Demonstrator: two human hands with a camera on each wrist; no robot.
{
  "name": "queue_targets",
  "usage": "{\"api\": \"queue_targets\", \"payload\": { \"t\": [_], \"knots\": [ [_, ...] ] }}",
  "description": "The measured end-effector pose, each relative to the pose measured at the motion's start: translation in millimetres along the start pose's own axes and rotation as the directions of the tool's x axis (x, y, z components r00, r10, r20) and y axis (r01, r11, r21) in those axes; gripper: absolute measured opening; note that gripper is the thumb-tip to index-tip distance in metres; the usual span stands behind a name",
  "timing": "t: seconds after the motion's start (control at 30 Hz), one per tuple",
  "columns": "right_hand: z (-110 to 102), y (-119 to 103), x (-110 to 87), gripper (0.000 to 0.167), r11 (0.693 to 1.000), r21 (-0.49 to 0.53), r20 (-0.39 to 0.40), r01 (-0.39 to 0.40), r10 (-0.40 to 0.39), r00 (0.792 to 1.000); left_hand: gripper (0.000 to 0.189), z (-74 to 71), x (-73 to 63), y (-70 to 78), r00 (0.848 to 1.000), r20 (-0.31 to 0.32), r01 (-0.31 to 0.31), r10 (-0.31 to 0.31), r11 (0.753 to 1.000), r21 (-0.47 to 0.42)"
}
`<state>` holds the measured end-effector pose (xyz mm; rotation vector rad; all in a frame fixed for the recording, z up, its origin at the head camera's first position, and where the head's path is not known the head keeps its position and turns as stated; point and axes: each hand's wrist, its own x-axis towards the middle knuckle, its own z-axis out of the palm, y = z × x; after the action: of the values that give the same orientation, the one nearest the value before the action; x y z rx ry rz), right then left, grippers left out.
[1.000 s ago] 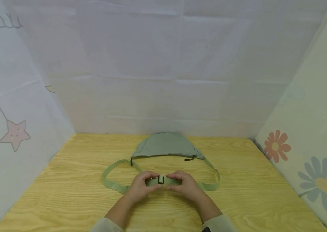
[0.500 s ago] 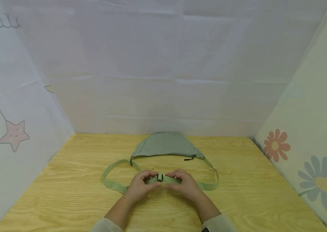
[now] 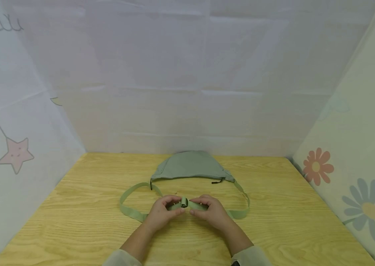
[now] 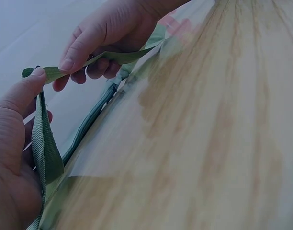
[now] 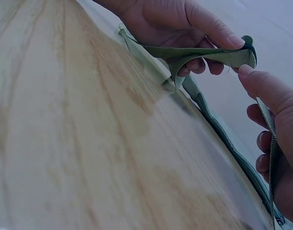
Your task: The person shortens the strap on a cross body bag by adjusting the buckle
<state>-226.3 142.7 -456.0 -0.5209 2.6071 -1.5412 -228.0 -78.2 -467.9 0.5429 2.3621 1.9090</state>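
A grey-green sling bag point(image 3: 191, 166) lies flat at the back of the table, its pale green webbing strap point(image 3: 131, 212) looping toward me. My left hand point(image 3: 161, 214) pinches the strap beside a dark slider buckle point(image 3: 184, 202), thumb and fingertips close to it. On the buckle's other side, my right hand point(image 3: 213, 214) pinches the strap between thumb and fingers. A short fold of webbing stands up through the slider. In the right wrist view the strap point(image 5: 208, 53) is held above the table, and its lower layer sags. Part of the strap is hidden behind both hands.
The wood-grain table point(image 3: 84, 229) extends on both sides of the hands. A white cloth backdrop point(image 3: 187, 74) rises behind the bag, with printed side panels to left and right. A black zipper pull point(image 3: 217, 182) hangs at the bag's right front edge.
The buckle with its fold of webbing has risen and tipped slightly, and the right thumb has moved up a little with the strap. Both hands keep their grip; the bag stays put.
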Motion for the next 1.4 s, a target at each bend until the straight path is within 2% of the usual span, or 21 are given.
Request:
{"api": "queue_targets", "payload": {
  "t": [0.47,0.7,0.83,0.97,1.13,1.4],
  "knots": [
    [-1.2,-1.4,-0.8,0.040,1.000,0.021,0.011,0.008,-0.009,1.000,0.028,7.5,2.9,1.9,1.000,0.027,-0.017,0.017,1.000,0.017],
    [-2.6,0.9,0.0,0.053,0.998,-0.062,0.005,0.020,-0.020,1.000,0.031,6.4,2.8,1.3,1.000,-0.008,0.001,-0.001,0.999,0.035],
    [-4.1,1.0,-1.1,0.049,0.996,-0.092,-0.016,0.006,-0.007,1.000,0.032,5.3,3.6,-0.1,1.000,-0.025,-0.006,0.007,0.999,0.033],
    [-6.6,0.8,-1.8,0.042,0.997,-0.075,-0.048,-0.015,0.012,0.999,0.032,4.6,3.7,1.3,0.999,-0.053,0.004,-0.002,0.999,0.037],
    [-10.0,3.1,-2.5,0.036,0.997,-0.073,-0.055,-0.027,0.023,0.998,0.032,3.4,2.4,5.8,0.997,-0.081,0.018,-0.016,1.000,0.025],
    [-11.8,4.0,-4.5,0.036,0.998,-0.055,-0.046,-0.023,0.021,0.999,0.033,3.4,0.8,8.1,0.996,-0.083,0.030,-0.028,0.999,0.023]
  ]
}}
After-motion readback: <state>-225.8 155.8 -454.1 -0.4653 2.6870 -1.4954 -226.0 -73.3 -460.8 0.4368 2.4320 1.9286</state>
